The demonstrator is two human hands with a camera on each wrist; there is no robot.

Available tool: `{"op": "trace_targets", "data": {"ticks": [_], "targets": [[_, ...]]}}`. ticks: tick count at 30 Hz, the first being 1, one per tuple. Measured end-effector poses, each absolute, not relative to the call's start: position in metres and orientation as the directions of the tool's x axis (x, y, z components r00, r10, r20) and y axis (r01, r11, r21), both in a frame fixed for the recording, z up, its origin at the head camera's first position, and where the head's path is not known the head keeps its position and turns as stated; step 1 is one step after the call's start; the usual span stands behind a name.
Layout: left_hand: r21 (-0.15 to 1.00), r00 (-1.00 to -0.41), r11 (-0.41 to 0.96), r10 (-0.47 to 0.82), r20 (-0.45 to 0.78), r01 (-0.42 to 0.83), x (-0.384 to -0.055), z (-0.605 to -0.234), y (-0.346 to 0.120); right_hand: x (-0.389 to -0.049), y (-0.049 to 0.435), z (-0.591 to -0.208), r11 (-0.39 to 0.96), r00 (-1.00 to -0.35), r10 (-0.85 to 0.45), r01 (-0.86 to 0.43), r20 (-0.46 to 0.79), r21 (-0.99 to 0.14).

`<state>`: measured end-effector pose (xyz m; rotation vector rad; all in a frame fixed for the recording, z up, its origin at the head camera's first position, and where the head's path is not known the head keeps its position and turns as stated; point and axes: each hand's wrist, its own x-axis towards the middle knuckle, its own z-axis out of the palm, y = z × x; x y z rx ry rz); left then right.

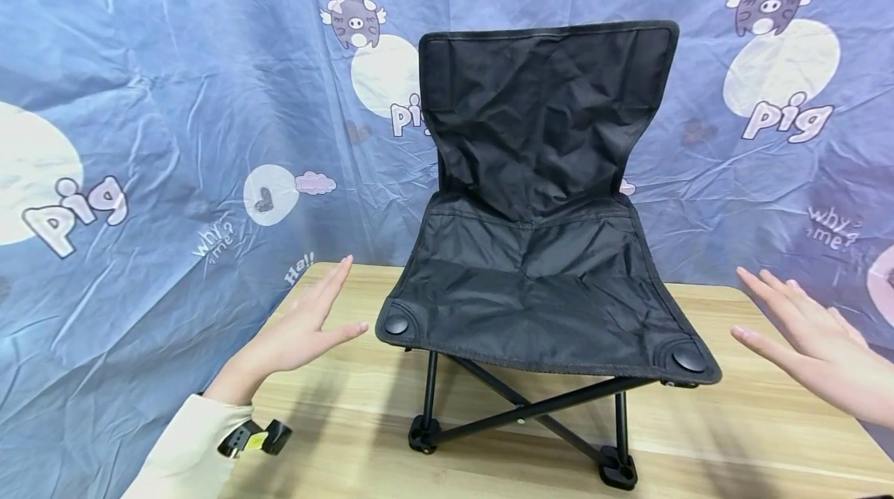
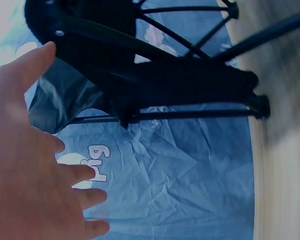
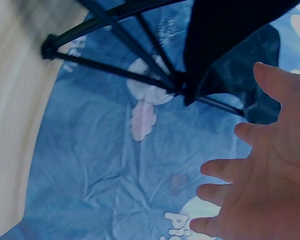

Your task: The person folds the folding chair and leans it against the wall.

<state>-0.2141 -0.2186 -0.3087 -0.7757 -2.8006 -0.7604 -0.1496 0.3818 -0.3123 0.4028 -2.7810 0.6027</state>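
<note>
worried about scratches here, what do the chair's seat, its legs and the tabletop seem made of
The seat looks like black synthetic fabric, perhaps polyester: it creases with a slight sheen. The legs are probably black-coated metal: slim, straight, tube-like, with a faint gloss. The tabletop shows pale wood grain, but could be wood or laminate.

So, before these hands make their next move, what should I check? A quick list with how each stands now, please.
1. Chair unfolded and upright: ok.
2. Front feet on the table: ok.
3. Back feet also firmly down: cannot tell; the seat hides them from above.
4. Left fingers clear of the chair: ok, apart though close.
5. Right fingers clear of it: ok.
6. Backrest free of creases: not ok, it is wrinkled.
</note>
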Motion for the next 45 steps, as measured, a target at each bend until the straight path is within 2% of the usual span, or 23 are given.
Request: {"op": "trace_targets", "data": {"ticks": [5,11,17,22,26,28,31,36,40,45], "targets": [[0.556,-0.836,0.631,0.473,0.277,0.541,-0.211,-0.305,-0.218,-0.146,0.375,-0.305,0.797,-0.905,-0.277,-0.405,0.324,-0.449],[0.659,-0.775,0.453,0.532,0.340,0.600,-0.206,-0.302,-0.216,-0.139,0.368,-0.305,0.731,-0.891,-0.309,-0.447,0.333,-0.516],[0.799,-0.749,0.236,0.560,0.353,0.553,-0.197,-0.299,-0.211,-0.137,0.362,-0.309,0.563,-0.798,-0.425,-0.603,0.428,-0.565],[0.829,-0.683,0.047,0.594,0.425,0.557,-0.193,-0.302,-0.206,-0.138,0.365,-0.314,0.488,-0.769,-0.490,-0.632,0.410,-0.603],[0.842,-0.622,-0.107,0.626,0.470,0.528,-0.193,-0.307,-0.203,-0.141,0.368,-0.318,0.348,-0.714,-0.567,-0.659,0.411,-0.666],[0.852,-0.605,-0.166,0.637,0.477,0.497,-0.193,-0.310,-0.203,-0.141,0.369,-0.322,0.245,-0.679,-0.605,-0.655,0.415,-0.715],[0.865,-0.608,-0.214,0.636,0.475,0.453,-0.192,-0.315,-0.201,-0.142,0.370,-0.327,0.136,-0.664,-0.630,-0.606,0.404,-0.784],[0.885,-0.639,-0.249,0.618,0.458,0.394,-0.190,-0.324,-0.196,-0.144,0.372,-0.339,0.063,-0.675,-0.636,-0.527,0.373,-0.847],[0.895,-0.667,-0.276,0.598,0.445,0.351,-0.190,-0.333,-0.193,-0.144,0.368,-0.348,-0.053,-0.672,-0.651,-0.423,0.352,-0.905],[0.886,-0.667,-0.333,0.584,0.463,0.323,-0.187,-0.338,-0.186,-0.141,0.353,-0.349,-0.303,-0.600,-0.681,-0.291,0.420,-0.907]]}}
